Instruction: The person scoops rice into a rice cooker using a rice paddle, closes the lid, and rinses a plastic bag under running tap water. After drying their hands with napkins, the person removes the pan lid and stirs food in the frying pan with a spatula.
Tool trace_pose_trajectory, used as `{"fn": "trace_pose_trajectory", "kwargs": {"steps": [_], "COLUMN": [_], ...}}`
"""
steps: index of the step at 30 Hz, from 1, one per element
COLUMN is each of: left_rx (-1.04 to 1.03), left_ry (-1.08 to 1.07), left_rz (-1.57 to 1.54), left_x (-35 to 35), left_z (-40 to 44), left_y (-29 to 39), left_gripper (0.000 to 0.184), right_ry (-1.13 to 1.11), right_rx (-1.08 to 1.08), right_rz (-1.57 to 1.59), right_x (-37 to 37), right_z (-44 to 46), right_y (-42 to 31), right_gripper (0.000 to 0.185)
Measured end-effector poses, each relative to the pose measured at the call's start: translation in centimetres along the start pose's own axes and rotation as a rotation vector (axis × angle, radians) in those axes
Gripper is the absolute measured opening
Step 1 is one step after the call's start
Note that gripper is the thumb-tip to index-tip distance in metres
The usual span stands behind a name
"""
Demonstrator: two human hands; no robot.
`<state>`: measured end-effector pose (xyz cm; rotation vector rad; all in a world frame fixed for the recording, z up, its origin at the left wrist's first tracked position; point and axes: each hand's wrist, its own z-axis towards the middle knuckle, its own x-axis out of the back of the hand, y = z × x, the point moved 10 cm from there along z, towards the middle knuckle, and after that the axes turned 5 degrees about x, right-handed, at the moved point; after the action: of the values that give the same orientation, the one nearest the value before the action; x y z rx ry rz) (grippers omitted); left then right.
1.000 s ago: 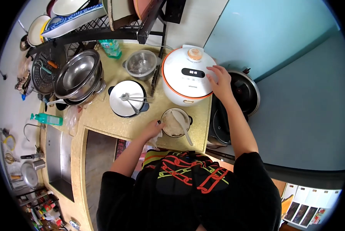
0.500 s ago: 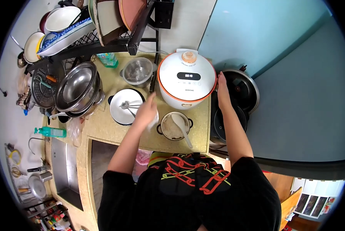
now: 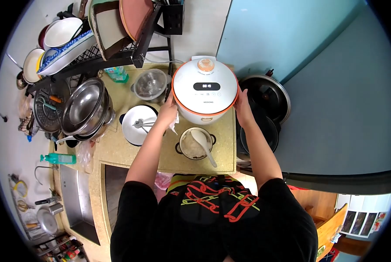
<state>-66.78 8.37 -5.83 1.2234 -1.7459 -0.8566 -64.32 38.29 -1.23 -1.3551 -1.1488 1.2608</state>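
A white rice cooker [image 3: 206,94] with an orange rim and a lit display stands on the counter. My left hand [image 3: 166,115] touches its left side, with a crumpled white tissue [image 3: 174,124] sticking out from under the palm. Against the cooker's right side, my right hand [image 3: 244,108] is pressed with its fingers up along the wall; part of the grip is hidden. In front of the cooker sits a small two-handled pot [image 3: 181,143] of cooked rice, a white rice paddle [image 3: 200,139] resting in it. A white bowl [image 3: 132,131] with metal utensils lies left of my left hand.
Behind the bowl is a clear lidded container [image 3: 150,84]. Steel basins [image 3: 84,107] are stacked further left, under a black dish rack [image 3: 138,56]. Dark pans [image 3: 265,102] stand right of the counter beside a grey panel [image 3: 339,118]. The sink [image 3: 79,209] is at lower left.
My left hand has moved from above the white bowl to the cooker's left side, bringing the tissue along. My right hand remains at the cooker's right side. The view has shifted slightly.
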Motion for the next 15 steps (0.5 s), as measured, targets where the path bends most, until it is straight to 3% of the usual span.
{"fn": "trace_pose_trajectory", "kwargs": {"steps": [5,11,15], "left_rx": [-0.104,-0.176,-0.118], "left_ry": [-0.016,-0.025,0.013], "left_rz": [-0.064,0.097,0.100], "left_x": [0.1,-0.4,-0.3], "left_z": [1.8,3.7,2.6], "left_y": [-0.9,-1.2,-2.2], "left_gripper": [0.066,0.062,0.063], "right_ry": [0.001,0.058,0.028], "right_rx": [0.054,0.046,0.043], "right_rz": [-0.069,-0.063,-0.055], "right_x": [-1.2,-0.5,0.2], "right_z": [-1.7,-4.3,-3.9], "right_y": [-1.7,-1.5,-1.6], "right_gripper": [0.078,0.078,0.081]}}
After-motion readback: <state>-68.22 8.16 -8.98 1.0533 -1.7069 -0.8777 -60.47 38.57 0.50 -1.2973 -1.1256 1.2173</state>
